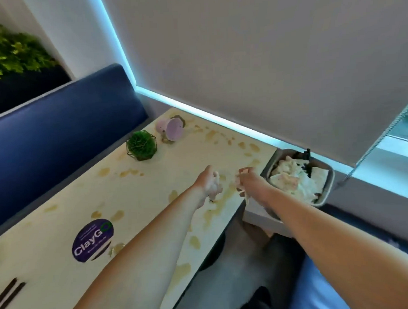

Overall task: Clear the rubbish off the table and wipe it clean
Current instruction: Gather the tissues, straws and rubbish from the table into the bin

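A cream table (68, 205) is spotted with several brownish spill stains. My left hand (212, 185) reaches over its right part, fingers curled round a small pale scrap that blur makes hard to identify. My right hand (244, 181) sits just beside it near the table's right edge and grips a crumpled white tissue whose end hangs down. Just right of my right hand, off the table's edge, stands a grey bin (328, 189) filled with crumpled tissues and wrappers.
A green ball plant in a wire frame (141, 145) and a tipped lilac cup (171, 129) sit at the table's far end. A purple ClayGo sticker (92, 240) and two dark sticks (9, 294) lie nearer. A blue bench back (58, 127) runs along the left.
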`<state>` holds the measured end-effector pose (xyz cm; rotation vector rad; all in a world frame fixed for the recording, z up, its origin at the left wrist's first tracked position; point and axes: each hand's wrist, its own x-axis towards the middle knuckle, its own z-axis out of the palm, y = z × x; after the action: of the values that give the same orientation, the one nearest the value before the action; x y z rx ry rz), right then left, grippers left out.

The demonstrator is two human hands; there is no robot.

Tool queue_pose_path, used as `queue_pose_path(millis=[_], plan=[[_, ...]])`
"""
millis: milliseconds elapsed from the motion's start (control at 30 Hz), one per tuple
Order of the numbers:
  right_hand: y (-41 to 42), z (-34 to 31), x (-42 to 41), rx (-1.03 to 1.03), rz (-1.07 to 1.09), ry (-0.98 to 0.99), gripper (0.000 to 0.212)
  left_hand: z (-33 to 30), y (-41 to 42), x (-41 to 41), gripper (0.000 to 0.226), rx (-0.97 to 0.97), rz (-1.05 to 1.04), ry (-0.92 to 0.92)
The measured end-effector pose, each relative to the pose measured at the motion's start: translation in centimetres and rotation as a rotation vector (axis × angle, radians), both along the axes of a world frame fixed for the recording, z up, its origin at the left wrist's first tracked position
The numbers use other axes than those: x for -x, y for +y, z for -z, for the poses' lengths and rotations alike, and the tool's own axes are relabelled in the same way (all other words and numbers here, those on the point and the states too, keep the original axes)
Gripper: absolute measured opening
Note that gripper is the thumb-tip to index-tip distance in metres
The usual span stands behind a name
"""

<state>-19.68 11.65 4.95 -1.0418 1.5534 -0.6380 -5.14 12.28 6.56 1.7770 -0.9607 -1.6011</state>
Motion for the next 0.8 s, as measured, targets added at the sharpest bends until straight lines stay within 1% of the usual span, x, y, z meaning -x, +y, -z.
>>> queue_pose_path(millis=[33, 67, 100, 133, 167, 200, 233, 267, 300, 433, 533, 567, 667, 800], plan=[[-0.5, 0.4, 1.2, 0.012, 0.026, -0.002, 0.038, 0.1, -0.7, 1.3, 0.032, 0.017, 0.061, -0.029], [-1.0, 0.5, 2.8, -0.003, 0.098, -0.032, 0.038, 0.2, -1.6, 3.0, 0.034, 0.032, 0.121, -0.067], [-1.2, 0.1, 4.2, -0.003, 0.132, 0.004, 0.038, 0.5, -2.4, 4.6, 0.035, 0.039, 0.167, -0.091], [-1.5, -0.1, 5.3, 0.009, 0.034, 0.198, 0.038, 0.9, -3.1, 5.9, 0.036, 0.039, 0.208, -0.105], [-1.7, 0.2, 6.7, 0.063, -0.058, 0.365, 0.037, 1.5, -3.9, 7.1, 0.036, 0.033, 0.242, -0.110], [-2.4, 0.7, 8.1, 0.039, 0.057, 0.234, 0.035, 2.0, -4.6, 8.3, 0.032, 0.028, 0.271, -0.108], [-3.1, 1.5, 10.1, 0.058, 0.167, 0.119, 0.037, 2.6, -5.7, 9.8, 0.026, 0.025, 0.295, -0.098], [-3.5, 2.1, 11.5, 0.088, 0.191, 0.162, 0.042, 3.2, -6.4, 10.7, 0.021, 0.032, 0.305, -0.088], [-4.1, 2.7, 12.9, 0.101, 0.171, 0.236, 0.045, 3.8, -7.4, 11.9, 0.020, 0.047, 0.317, -0.081], [-6.2, 3.9, 17.7, 0.116, 0.194, 0.371, 0.037, 4.9, -9.8, 15.8, 0.043, 0.129, 0.278, -0.062], [-7.3, 4.4, 20.4, 0.126, 0.122, 0.547, 0.036, 5.7, -11.1, 18.1, 0.044, 0.180, 0.282, -0.126], [-7.7, 4.9, 21.1, 0.113, 0.107, 0.577, 0.036, 5.9, -11.5, 18.7, 0.043, 0.194, 0.289, -0.144], [-8.2, 6.0, 22.6, 0.114, 0.089, 0.595, 0.036, 6.7, -12.6, 20.5, 0.045, 0.208, 0.350, -0.198], [-9.1, 7.8, 23.9, 0.082, 0.092, 0.561, 0.033, 8.0, -13.8, 22.3, 0.043, 0.226, 0.424, -0.347]])
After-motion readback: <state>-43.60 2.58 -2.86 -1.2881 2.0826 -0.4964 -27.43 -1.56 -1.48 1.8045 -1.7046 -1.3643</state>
